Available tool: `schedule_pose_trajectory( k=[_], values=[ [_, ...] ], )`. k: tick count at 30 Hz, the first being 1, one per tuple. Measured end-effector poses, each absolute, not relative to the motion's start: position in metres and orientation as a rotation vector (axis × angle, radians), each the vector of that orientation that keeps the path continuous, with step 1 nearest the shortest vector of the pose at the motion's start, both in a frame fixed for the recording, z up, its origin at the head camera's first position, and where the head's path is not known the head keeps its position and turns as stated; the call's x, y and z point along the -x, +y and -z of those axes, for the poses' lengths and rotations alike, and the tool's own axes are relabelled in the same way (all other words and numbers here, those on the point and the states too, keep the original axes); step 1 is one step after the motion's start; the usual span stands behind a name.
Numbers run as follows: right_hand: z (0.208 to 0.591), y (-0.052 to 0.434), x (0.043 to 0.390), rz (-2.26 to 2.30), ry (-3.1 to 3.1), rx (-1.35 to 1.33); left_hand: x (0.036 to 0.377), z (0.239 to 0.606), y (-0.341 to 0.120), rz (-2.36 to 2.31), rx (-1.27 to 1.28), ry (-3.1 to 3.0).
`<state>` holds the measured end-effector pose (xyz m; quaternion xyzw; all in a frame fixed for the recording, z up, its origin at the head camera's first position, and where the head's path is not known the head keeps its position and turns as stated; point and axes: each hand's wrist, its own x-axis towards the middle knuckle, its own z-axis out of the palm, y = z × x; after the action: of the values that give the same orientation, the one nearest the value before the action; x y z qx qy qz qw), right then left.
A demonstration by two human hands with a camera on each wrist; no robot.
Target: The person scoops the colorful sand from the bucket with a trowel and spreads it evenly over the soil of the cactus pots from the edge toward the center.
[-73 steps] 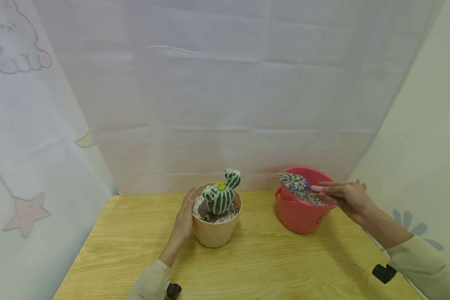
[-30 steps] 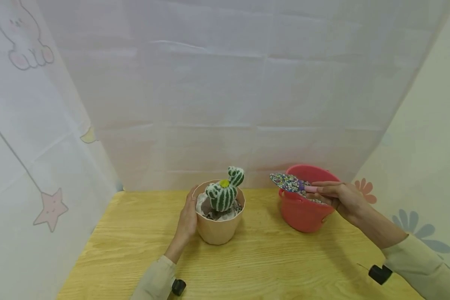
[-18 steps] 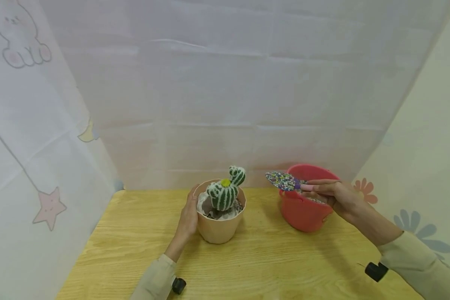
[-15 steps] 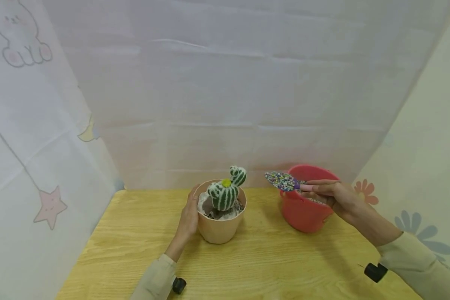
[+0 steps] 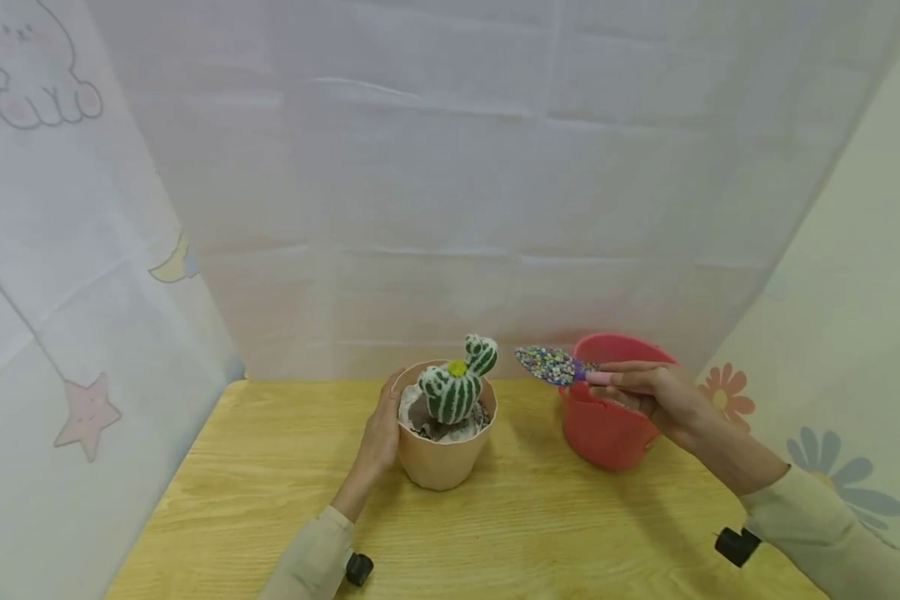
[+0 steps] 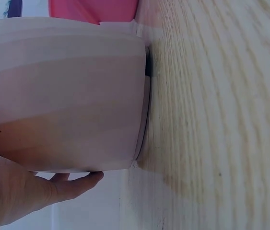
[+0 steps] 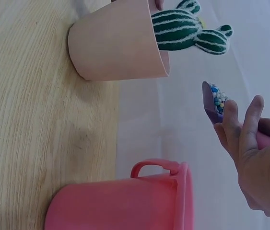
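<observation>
A striped green-and-white cactus [image 5: 453, 396] with a yellow flower stands in a pale peach plant pot [image 5: 438, 465] on the wooden table. My left hand [image 5: 378, 433] holds the pot at its left side, fingers round the wall near the rim. In the left wrist view, the pot [image 6: 72, 96] rests on the tabletop. My right hand [image 5: 663, 400] grips the pink handle of a small trowel [image 5: 547, 365], its purple blade heaped with multicoloured pebbles. The blade hangs level in the air between cactus and bucket, above the pot's rim height in the right wrist view.
A pink-red bucket [image 5: 607, 433] stands at the right rear of the table [image 5: 525, 533], under my right hand, with its handle on the pot's side. A pale cloth [image 5: 420, 208] hangs behind the table. Decorated walls rise at left and right.
My right hand has lifted the loaded trowel out from over the bucket and carried it left towards the cactus. My left hand stays on the pot; the head view has shifted slightly.
</observation>
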<state>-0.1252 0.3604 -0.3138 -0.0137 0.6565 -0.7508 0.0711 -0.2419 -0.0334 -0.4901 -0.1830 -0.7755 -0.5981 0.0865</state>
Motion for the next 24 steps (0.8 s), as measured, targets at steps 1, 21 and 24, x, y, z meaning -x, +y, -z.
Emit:
schedule_pose_trajectory(
  k=[1, 21, 24],
  values=[
    [0.314, 0.359, 0.126, 2.258, 1.979, 0.032, 0.242, 0.49, -0.033, 1.777, 0.54, -2.312],
    [0.32, 0.334, 0.142, 2.303, 1.928, 0.016, 0.24, 0.487, -0.035, 1.773, 0.553, -2.302],
    [0.321, 0.331, 0.143, 2.312, 1.924, 0.012, 0.239, 0.487, -0.035, 1.774, 0.547, -2.304]
  ],
)
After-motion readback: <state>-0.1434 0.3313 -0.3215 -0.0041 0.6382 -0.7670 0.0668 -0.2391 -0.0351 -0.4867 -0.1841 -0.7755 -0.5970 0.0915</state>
